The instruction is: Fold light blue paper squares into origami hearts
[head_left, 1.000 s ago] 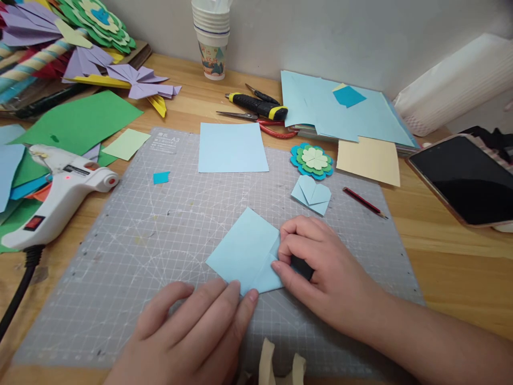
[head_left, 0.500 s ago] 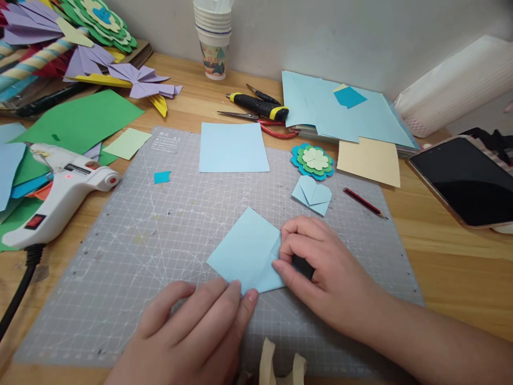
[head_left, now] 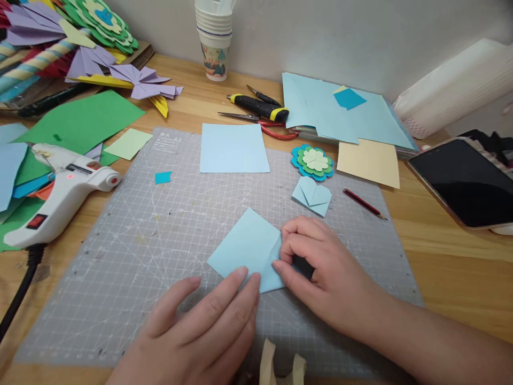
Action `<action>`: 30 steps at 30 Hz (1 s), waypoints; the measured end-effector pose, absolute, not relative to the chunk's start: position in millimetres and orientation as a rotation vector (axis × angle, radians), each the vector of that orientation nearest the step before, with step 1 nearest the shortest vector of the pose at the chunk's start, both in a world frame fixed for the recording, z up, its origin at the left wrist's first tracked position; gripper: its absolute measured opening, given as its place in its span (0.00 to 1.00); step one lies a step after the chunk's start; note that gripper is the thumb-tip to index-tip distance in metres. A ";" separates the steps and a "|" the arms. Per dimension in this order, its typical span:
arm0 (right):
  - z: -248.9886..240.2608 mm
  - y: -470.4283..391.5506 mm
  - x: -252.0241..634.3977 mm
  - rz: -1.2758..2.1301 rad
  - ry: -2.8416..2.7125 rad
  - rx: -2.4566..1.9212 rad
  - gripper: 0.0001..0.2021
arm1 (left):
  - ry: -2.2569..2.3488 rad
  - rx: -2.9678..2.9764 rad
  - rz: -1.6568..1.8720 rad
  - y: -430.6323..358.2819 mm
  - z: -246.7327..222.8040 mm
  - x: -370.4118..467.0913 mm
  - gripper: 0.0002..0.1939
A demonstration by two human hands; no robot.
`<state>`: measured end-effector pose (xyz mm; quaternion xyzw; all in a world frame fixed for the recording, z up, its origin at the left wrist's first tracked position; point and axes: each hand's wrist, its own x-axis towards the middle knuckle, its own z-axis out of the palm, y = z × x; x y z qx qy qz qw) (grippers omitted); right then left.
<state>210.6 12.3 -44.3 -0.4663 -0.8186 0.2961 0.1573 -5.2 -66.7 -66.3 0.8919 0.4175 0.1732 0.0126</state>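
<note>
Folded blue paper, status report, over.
Folded paper on cutting mat. Right hand pinching its right side; left hand on lower edge. Pencil off right.

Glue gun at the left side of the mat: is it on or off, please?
On, it appears: a small red light glows on the white body of the glue gun.
</note>
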 end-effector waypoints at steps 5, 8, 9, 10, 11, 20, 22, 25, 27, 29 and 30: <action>-44.8 12.6 211.3 0.837 -2.354 -1.335 0.09 | 1.226 2.886 0.475 -63.2 -65.8 -6.3 0.20; -44.7 11.6 213.1 0.803 -2.357 -1.324 0.07 | 1.221 2.884 0.447 -62.1 -65.1 -5.9 0.20; -44.4 10.1 213.8 0.785 -2.364 -1.300 0.05 | 1.225 2.876 0.443 -61.8 -64.8 -5.7 0.20; -43.8 7.8 214.4 0.757 -2.382 -1.259 0.04 | 1.226 2.869 0.451 -61.5 -64.6 -5.4 0.20; -43.0 4.7 214.8 0.721 -2.411 -1.204 0.04 | 1.232 2.860 0.448 -61.1 -64.5 -5.1 0.20; -30.8 -10.3 214.5 0.197 -2.709 -1.182 0.15 | 1.237 2.830 0.533 -57.5 -66.0 -2.3 0.21; -28.1 -10.1 215.5 0.120 -2.696 -1.217 0.15 | 1.243 2.815 0.566 -57.7 -65.5 -3.3 0.21; -29.2 -17.9 215.7 0.152 -2.700 -1.102 0.16 | 1.247 2.800 0.552 -58.6 -64.1 -3.9 0.20; -33.7 -26.4 214.7 0.181 -2.712 -1.000 0.16 | 1.260 2.783 0.535 -59.4 -63.4 -2.7 0.19; -38.8 -33.7 213.6 0.185 -2.752 -0.979 0.17 | 1.295 2.743 0.564 -60.0 -62.9 -0.7 0.20; -40.7 -36.2 213.4 0.175 -2.775 -0.983 0.18 | 1.309 2.725 0.581 -60.3 -62.8 0.1 0.20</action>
